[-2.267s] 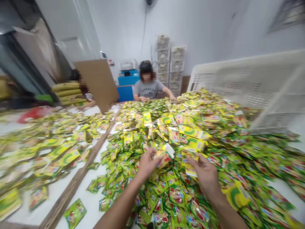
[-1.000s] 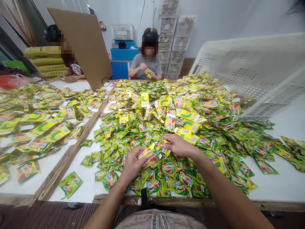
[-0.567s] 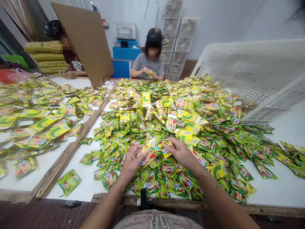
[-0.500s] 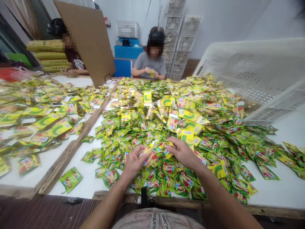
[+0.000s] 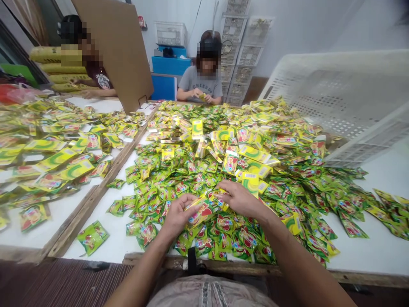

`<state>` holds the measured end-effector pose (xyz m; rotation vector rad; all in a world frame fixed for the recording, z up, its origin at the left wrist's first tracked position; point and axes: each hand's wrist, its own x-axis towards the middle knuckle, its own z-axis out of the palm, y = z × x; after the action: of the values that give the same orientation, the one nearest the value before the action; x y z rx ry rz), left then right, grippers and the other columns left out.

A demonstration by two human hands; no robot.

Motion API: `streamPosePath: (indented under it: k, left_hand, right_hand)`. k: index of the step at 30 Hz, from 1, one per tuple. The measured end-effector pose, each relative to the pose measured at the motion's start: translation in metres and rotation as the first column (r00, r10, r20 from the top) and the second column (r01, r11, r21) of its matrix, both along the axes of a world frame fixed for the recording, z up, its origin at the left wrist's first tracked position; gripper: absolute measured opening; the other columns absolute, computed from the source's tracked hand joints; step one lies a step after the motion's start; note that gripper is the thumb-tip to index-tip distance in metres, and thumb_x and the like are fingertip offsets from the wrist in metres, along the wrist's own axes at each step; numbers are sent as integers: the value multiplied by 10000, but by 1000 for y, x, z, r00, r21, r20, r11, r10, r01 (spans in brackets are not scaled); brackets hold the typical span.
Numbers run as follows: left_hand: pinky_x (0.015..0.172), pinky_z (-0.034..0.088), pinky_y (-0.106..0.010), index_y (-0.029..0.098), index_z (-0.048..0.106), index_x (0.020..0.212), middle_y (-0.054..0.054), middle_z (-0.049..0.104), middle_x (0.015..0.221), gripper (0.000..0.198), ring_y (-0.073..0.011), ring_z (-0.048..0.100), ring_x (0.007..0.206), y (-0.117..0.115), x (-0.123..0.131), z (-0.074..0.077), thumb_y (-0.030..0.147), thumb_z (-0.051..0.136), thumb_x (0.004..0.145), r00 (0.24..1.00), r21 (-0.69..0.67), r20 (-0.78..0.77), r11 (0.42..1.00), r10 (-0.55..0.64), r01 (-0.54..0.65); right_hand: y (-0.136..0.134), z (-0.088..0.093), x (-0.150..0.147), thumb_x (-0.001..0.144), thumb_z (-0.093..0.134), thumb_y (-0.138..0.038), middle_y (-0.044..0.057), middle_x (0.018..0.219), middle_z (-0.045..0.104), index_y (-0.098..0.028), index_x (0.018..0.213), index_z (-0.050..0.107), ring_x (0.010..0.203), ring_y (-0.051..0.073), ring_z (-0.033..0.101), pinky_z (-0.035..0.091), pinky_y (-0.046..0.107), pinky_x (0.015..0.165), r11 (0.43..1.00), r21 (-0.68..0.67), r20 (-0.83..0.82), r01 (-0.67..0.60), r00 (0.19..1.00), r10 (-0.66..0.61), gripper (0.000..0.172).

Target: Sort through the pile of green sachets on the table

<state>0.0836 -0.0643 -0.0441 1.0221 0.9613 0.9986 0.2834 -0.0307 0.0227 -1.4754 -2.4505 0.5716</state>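
Note:
A small yellow carton (image 5: 201, 212) with a watermelon picture lies in my left hand (image 5: 179, 215), which is closed around it with the thumb on top. Close to the carton's far right end, my right hand (image 5: 239, 199) has its fingers bent over a small yellow-and-green packet (image 5: 221, 202). The fingers cover most of that packet, and I cannot tell whether it touches the carton. Beneath both hands spreads a heap of shiny green packets (image 5: 188, 166) printed with watermelon slices.
Flat yellow cartons (image 5: 251, 183) top the pile behind my hands. A white plastic crate (image 5: 335, 98) leans at right. A wooden strip (image 5: 96, 192) divides the table, with more cartons left. Two people work across the table, one partly behind a brown board (image 5: 118, 55).
My right hand has shifted slightly left and up, closer over the carton's end. The left hand still holds the carton, nearly in place. The view has tilted slightly.

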Motion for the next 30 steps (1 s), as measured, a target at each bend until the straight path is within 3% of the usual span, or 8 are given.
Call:
streamPosePath:
  k: [5,11,13,17,20,25,30]
  left_hand:
    - [533,415,-198,136,587,806,-4,619,658,325,-95,542,542,-4,3,-3,381,727,644,996,-62,75,997,53,-48]
    - [583,435,-201,135,603,802,-12,647,690,288,-104,574,600,-4,4,-1,330,739,640,999,-14,49,1000,16,-16]
    - [610,453,-213,140,612,814,-15,666,716,299,-115,596,621,-3,4,0,319,754,620,996,-41,65,998,60,-57]
    - [665,490,-256,145,634,893,-45,707,813,374,-145,639,671,-3,6,3,315,774,591,982,-148,149,984,117,-95]
    - [673,501,-267,144,652,916,-63,715,857,379,-156,650,687,-4,8,2,321,768,602,972,-159,191,982,134,-105]
    - [662,501,-262,137,675,898,-74,720,849,368,-185,659,736,-7,7,-3,322,770,595,971,-152,173,979,165,-139]
    - [721,506,-291,140,673,923,-93,712,927,373,-207,656,812,-7,4,-1,325,758,611,978,-88,129,984,165,-155]
  right_hand:
    - [3,-3,9,853,499,-249,25,768,563,-180,719,537,688,158,495,356,255,617,995,-90,-61,-35,998,29,156]
    - [0,-2,0,824,548,-322,17,699,542,-180,657,536,668,160,481,345,262,611,997,-69,-123,-45,992,36,219]
    - [-1,-3,-4,800,570,-395,-5,655,515,-186,653,524,633,149,468,343,251,582,995,-95,-273,36,960,-61,260]
    - [-6,-13,-10,711,624,-529,-52,567,385,-193,658,482,539,116,386,312,229,501,946,-148,-533,288,782,-322,368]
    - [-13,-28,-19,693,638,-535,-57,555,332,-194,644,468,520,103,332,286,224,472,925,-118,-599,362,717,-357,384]
    - [-22,-42,-24,756,573,-532,-51,529,312,-190,575,463,504,101,296,255,230,458,932,-90,-528,351,777,-343,402]
    - [-27,-28,-15,823,534,-457,-30,575,363,-195,582,455,548,129,371,308,252,522,959,52,-454,280,862,-227,365]
